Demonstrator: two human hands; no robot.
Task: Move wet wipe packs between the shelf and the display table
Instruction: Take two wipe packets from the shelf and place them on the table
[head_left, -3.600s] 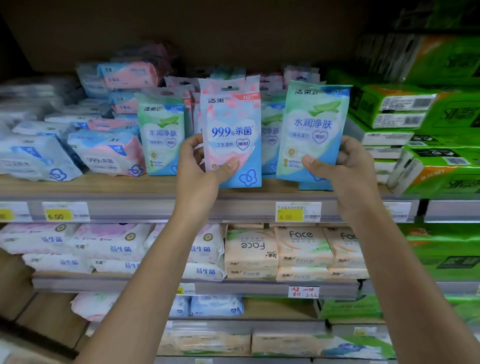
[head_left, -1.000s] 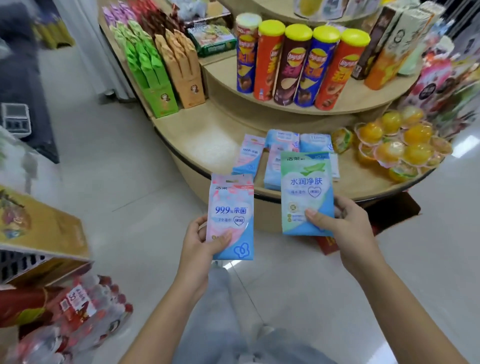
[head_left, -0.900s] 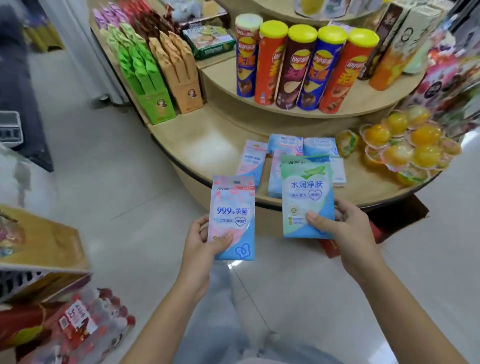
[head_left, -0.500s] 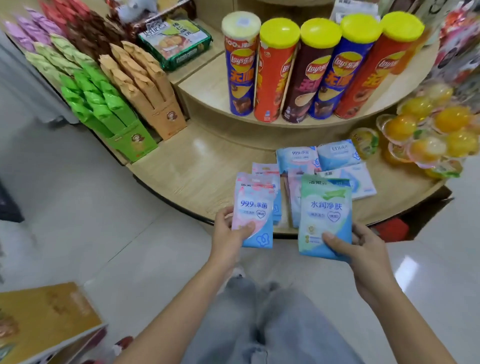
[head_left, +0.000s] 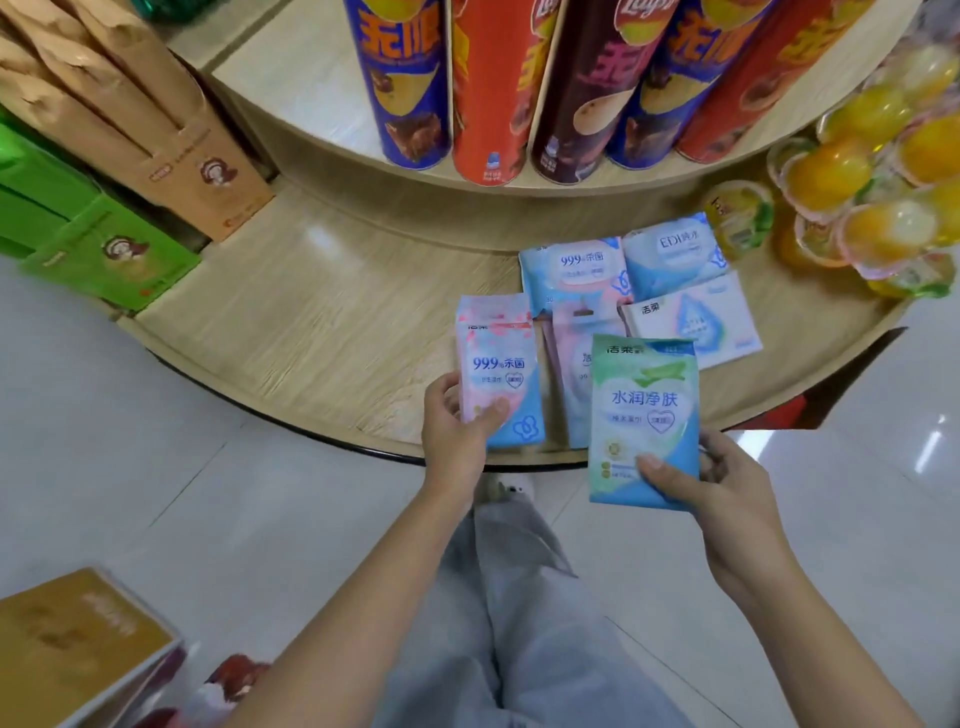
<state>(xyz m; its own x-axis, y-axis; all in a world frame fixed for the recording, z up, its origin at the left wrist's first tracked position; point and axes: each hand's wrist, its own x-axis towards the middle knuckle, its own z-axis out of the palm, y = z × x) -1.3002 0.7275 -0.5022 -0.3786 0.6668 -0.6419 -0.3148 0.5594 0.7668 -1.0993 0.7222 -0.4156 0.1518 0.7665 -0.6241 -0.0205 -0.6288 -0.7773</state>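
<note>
Nearly there | left hand (head_left: 457, 441) pinches pink pack (head_left: 501, 384) over display table (head_left: 311, 332) front edge | right hand (head_left: 711, 488) pinches green pack (head_left: 644, 421) at same edge | other packs (head_left: 571, 270) lie there; these two left.

The left hand (head_left: 454, 441) gripped a pink pack (head_left: 498, 374) over the bench (head_left: 311, 332), the right hand (head_left: 727, 493) a green pack (head_left: 644, 410) at four o'clock.

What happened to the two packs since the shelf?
The pink-and-blue plastic wipe pack and the green-and-blue plastic wipe pack were carried from the shelf to the front edge of the round wooden display table. Unchanged: the left grip holds the pink one, the right grip the green.
</note>
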